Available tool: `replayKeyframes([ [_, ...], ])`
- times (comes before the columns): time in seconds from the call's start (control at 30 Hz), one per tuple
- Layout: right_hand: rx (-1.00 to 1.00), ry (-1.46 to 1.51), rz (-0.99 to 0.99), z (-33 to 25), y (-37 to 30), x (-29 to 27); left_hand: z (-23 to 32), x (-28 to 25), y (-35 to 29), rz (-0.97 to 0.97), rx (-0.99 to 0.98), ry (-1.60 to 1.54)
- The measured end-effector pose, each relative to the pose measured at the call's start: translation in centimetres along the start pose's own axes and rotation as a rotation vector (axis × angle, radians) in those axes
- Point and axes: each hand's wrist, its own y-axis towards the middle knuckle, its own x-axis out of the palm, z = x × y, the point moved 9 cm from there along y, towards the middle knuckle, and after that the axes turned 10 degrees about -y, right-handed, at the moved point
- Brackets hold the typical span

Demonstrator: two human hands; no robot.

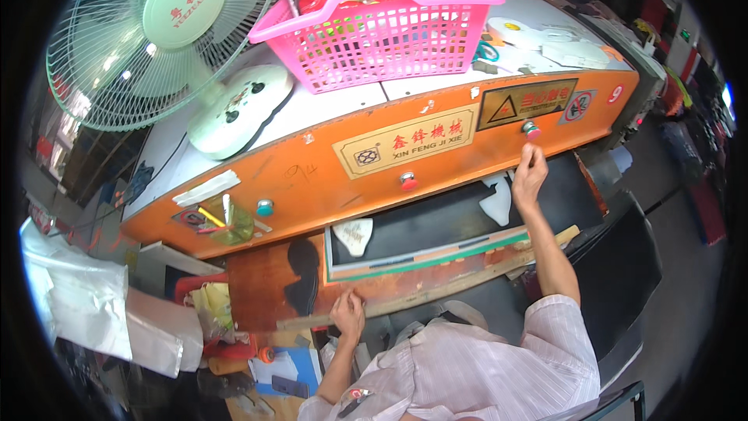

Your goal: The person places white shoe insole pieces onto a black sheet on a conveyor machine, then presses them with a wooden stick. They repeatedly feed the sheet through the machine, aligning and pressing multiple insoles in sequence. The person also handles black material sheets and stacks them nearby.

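My right hand (529, 175) is raised at the orange machine front (304, 179), its fingers drawn together just below a round button (531, 130), apart from it as far as I can see. My left hand (348, 315) is closed near the front edge of the brown board (261, 284); anything inside its fingers is hidden. Left of the middle, dark sole-shaped pieces (302, 274) lie on that board. Beyond it, a black surface (425, 222) bears a white cut piece (353, 236) at its left end and another white piece (497, 201) beside my right wrist.
A pink basket (382, 47) full of packets and a green fan (183, 15) stand on the machine's white top. The front also carries a red button (409, 181), a teal button (265, 208) and a pen holder (234, 228). Plastic-wrapped material (86, 288) is at left.
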Motion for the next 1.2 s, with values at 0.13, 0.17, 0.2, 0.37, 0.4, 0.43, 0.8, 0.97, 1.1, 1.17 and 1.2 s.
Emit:
replayKeyframes([
  [0.13,0.064,-0.068,-0.244,0.4,3.5,2.9,-2.1,1.5,2.7,0.022,-0.21,0.054],
  [0.17,0.017,0.041,-0.233,-0.2,3.3,2.6,-2.0,1.4,3.5,0.026,-0.208,0.043],
  [0.2,0.012,0.169,-0.264,-0.3,2.7,2.5,-2.0,1.7,4.2,0.022,-0.24,0.021],
  [0.37,0.034,0.022,-0.471,-0.2,-7.0,1.2,-1.0,2.0,7.2,0.044,-0.209,0.062],
  [0.4,-0.004,-0.016,-0.518,-0.7,-9.4,1.3,-1.1,2.0,7.4,0.041,-0.219,0.066],
  [0.43,0.024,-0.113,-0.67,-0.5,-12.0,2.1,-1.0,2.1,7.6,0.05,-0.195,0.089],
  [0.8,-0.183,-0.121,-0.685,-6.0,-24.1,5.4,-2.3,2.4,8.1,-0.042,-0.24,0.067],
  [0.97,-0.032,-0.144,-0.822,-4.1,-25.1,6.0,-3.2,2.7,7.2,-0.123,-0.279,0.009],
  [1.1,0.022,-0.183,-0.812,-4.3,-26.8,3.0,-2.1,1.3,3.9,-0.18,-0.267,-0.024],
  [1.17,0.059,-0.306,-0.851,-4.6,-28.2,1.6,-1.2,0.3,1.3,-0.253,-0.309,-0.099],
  [1.2,0.001,-0.282,-0.804,-6.0,-28.5,1.2,-0.3,-0.6,0.7,-0.235,-0.273,-0.079],
])
